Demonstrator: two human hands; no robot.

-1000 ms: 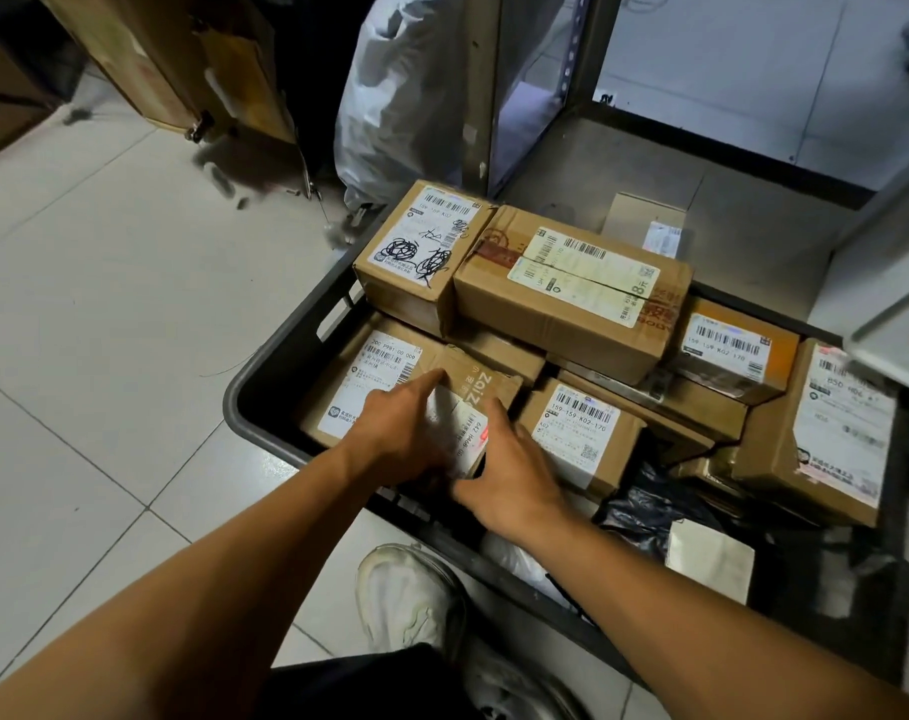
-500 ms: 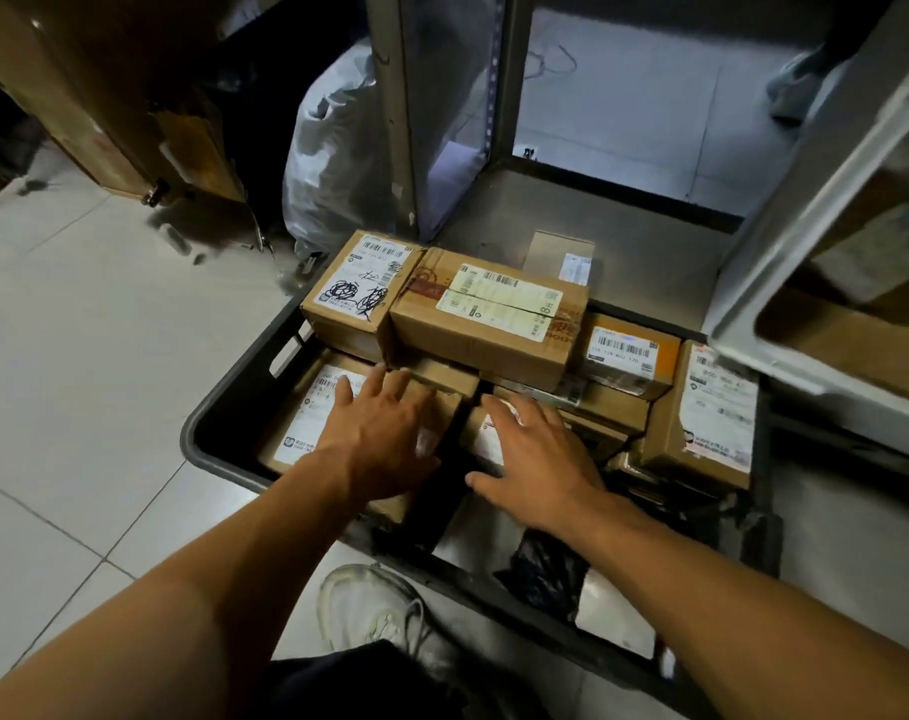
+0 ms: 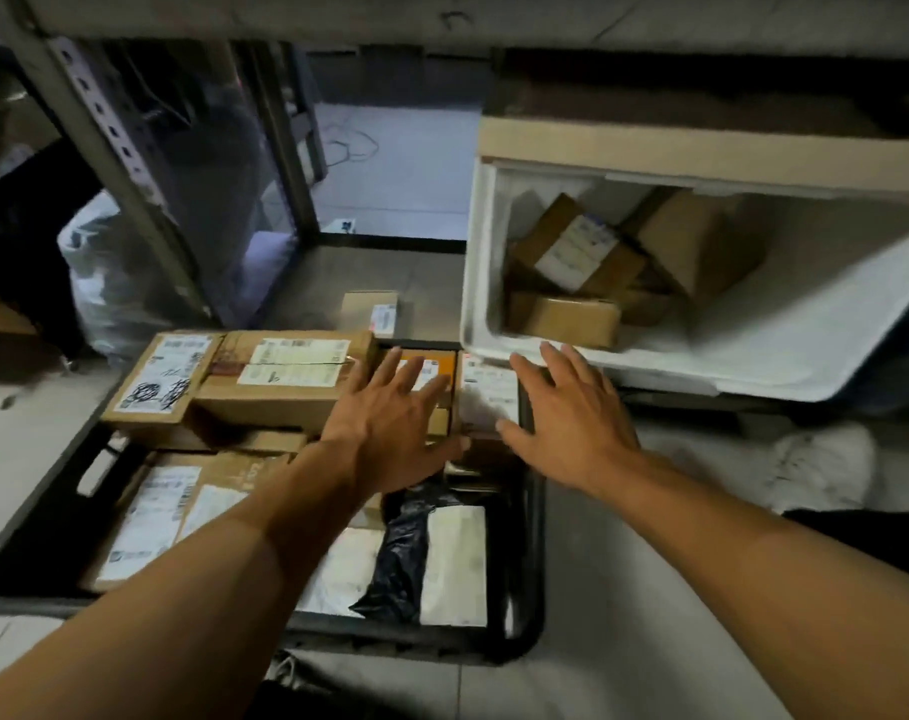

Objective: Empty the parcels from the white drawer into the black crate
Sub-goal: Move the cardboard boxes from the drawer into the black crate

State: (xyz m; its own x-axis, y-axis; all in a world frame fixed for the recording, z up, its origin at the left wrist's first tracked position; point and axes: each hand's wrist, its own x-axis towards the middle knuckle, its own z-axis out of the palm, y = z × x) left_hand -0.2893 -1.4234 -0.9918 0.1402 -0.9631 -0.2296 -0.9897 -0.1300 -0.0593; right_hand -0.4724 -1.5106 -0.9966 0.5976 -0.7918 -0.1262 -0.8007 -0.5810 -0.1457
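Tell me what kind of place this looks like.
Probably a parcel sorting or storage room: labelled cardboard parcels fill a black crate on the floor, more sit in a white drawer, beside perforated metal shelving.

Bare forearms, no sleeves, rings or watch; dark trousers [image 3: 338, 704].
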